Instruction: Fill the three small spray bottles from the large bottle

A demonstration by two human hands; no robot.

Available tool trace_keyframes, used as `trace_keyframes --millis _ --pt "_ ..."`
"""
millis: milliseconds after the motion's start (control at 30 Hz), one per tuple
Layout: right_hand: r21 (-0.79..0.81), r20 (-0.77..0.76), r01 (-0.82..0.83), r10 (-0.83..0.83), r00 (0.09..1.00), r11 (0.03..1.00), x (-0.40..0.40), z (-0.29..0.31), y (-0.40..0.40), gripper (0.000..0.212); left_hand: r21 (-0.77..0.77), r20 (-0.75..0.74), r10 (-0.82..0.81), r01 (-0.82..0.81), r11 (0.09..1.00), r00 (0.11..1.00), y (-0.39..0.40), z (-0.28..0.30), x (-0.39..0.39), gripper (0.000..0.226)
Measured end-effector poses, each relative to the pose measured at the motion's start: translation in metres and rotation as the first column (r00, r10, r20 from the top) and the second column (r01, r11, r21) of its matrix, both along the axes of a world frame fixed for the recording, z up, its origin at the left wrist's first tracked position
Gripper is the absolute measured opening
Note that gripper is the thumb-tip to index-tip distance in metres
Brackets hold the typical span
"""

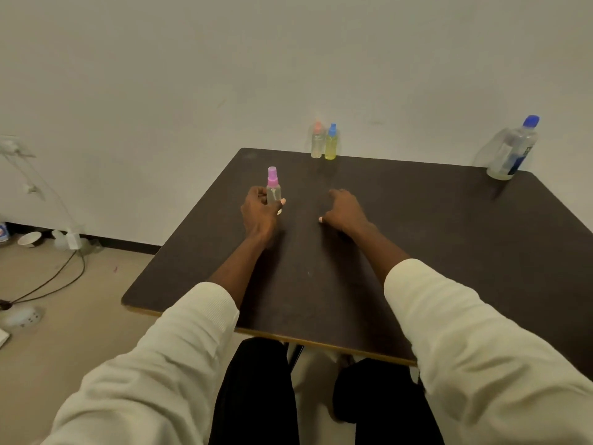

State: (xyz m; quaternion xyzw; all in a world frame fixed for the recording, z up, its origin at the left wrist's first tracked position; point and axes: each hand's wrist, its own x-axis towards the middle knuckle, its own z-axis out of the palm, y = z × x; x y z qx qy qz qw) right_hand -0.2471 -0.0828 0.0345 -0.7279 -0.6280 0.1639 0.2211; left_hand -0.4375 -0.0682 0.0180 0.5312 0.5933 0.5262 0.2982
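Seen from the head camera: dark bench against a pale wall, cream sleeves reaching in from six o'clock.

Left hand, just left of bench centre, gripping the pink-capped spray bottle around its lower body, thumb across the front; bottle upright, cap on, contents pale and hard to judge, possibly a little liquid. Whether its base touches the bench cannot be told.

Right hand, at three o'clock from the left hand and apart from it, holding nothing, fingers loosely bent, palm down, resting on the bench.

At twelve o'clock, on the far bench edge by the wall: orange-capped spray bottle and blue-capped spray bottle, both upright, side by side, touching or nearly so; yellowish liquid in the blue-capped one, paler contents in the other.

At two o'clock, on the far right corner: large bottle, clear with a blue cap and a dark label, capped, appearing to lean in the wide-angle view, a small amount of liquid at the bottom.

At nine o'clock, on the floor: cables, a white bowl, small clutter along the skirting.
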Motion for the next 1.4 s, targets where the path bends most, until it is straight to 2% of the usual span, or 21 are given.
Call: trace_keyframes --millis 133,233,367,533,700,967,1133,1300,1400 --pt "-0.162 0.186 -0.039 0.07 0.98 0.986 0.022 0.012 0.053 0.093 0.013 -0.062 -0.075 0.076 0.997 0.995 0.058 0.002 0.028 0.04" --pt "-0.241 0.163 -0.083 0.124 0.979 0.967 0.031 0.013 0.089 0.089 0.023 -0.065 -0.109 0.111 0.994 0.992 0.105 0.002 0.049 0.042" --pt "-0.344 0.12 -0.053 0.1 0.988 0.938 0.039 0.009 0.126 0.066 0.042 -0.069 -0.132 0.136 0.99 0.989 0.167 -0.006 0.074 0.041" --pt "-0.44 0.169 -0.02 0.105 0.98 0.898 0.04 0.019 0.156 0.068 0.048 -0.026 -0.082 0.083 0.995 0.996 0.229 -0.016 0.096 0.038" --pt "-0.465 0.243 -0.021 0.151 0.958 0.885 0.039 0.028 0.17 0.073 0.052 -0.034 -0.09 0.092 0.994 0.995 0.271 -0.019 0.104 0.034" --pt "-0.484 0.259 -0.036 0.182 0.948 0.874 0.036 0.031 0.18 0.078 0.1 -0.125 -0.096 0.108 0.989 0.988 0.297 -0.02 0.11 0.029" --pt "-0.485 0.236 -0.04 0.175 0.956 0.874 0.036 0.031 0.181 0.078 0.099 -0.112 -0.102 0.113 0.989 0.988 0.298 -0.019 0.11 0.03" --pt "-0.464 0.203 -0.047 0.158 0.966 0.884 0.037 0.028 0.174 0.077 0.021 -0.096 -0.116 0.118 0.993 0.989 0.288 -0.015 0.11 0.055" --pt "-0.457 0.161 -0.043 0.13 0.978 0.888 0.034 0.03 0.166 0.073 0.008 -0.123 -0.073 0.075 0.997 0.99 0.271 -0.016 0.109 0.051"
